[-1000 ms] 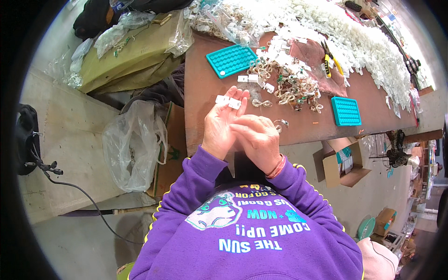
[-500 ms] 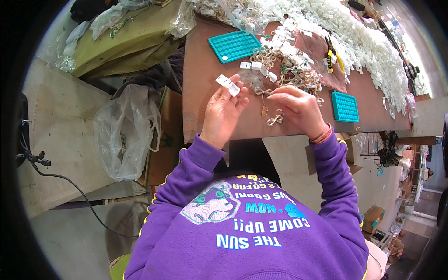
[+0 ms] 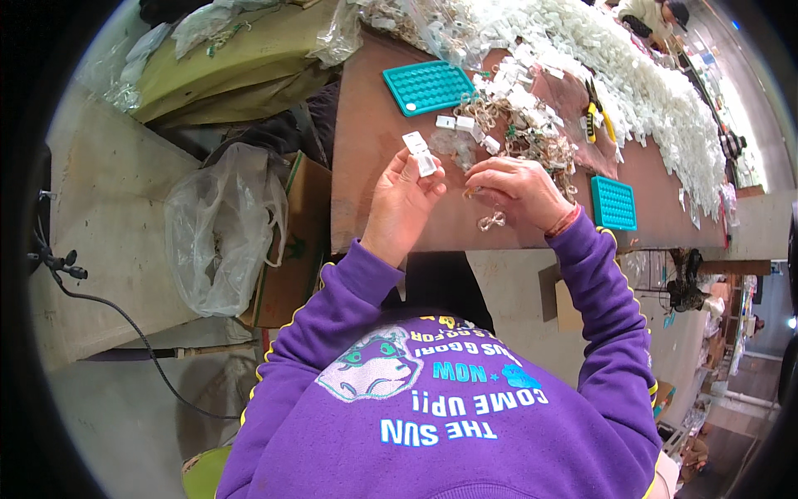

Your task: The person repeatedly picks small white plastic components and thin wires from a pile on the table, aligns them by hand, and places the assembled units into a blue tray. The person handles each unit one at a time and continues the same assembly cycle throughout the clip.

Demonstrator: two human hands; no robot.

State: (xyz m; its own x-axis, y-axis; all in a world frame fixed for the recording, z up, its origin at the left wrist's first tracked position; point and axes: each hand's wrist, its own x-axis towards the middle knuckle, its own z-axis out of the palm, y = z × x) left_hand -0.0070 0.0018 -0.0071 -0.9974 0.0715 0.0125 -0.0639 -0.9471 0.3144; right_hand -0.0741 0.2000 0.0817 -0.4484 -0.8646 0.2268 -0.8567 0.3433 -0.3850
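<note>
My left hand (image 3: 397, 204) is closed on a small white plastic case (image 3: 418, 153), held up above the table's near edge. The case looks unfolded into two joined halves, one of them a hollow shell. To its right, my right hand (image 3: 519, 190) pinches a thin wire with a small orange-brown piece (image 3: 472, 192) at the fingertips. The rest of that wire is hidden by the fingers. Just below this hand shows a looped bundle of pale wire (image 3: 491, 221); whether it hangs from the hand or lies on the table I cannot tell.
Beyond my hands lie tangled wire bundles (image 3: 544, 154), several white cases (image 3: 465, 125) and a large white heap (image 3: 632, 91). Teal trays (image 3: 428, 86) (image 3: 613, 203) flank them. Yellow-handled pliers (image 3: 597, 121) rest on a pinkish cloth. A clear plastic bag (image 3: 220, 233) hangs left; another person (image 3: 652, 18) sits far right.
My right hand has moved slightly left, its fingers closing over the wire and the brown piece that hung from it. The left hand has tilted the white case more upright. The whole view has shifted slightly.
</note>
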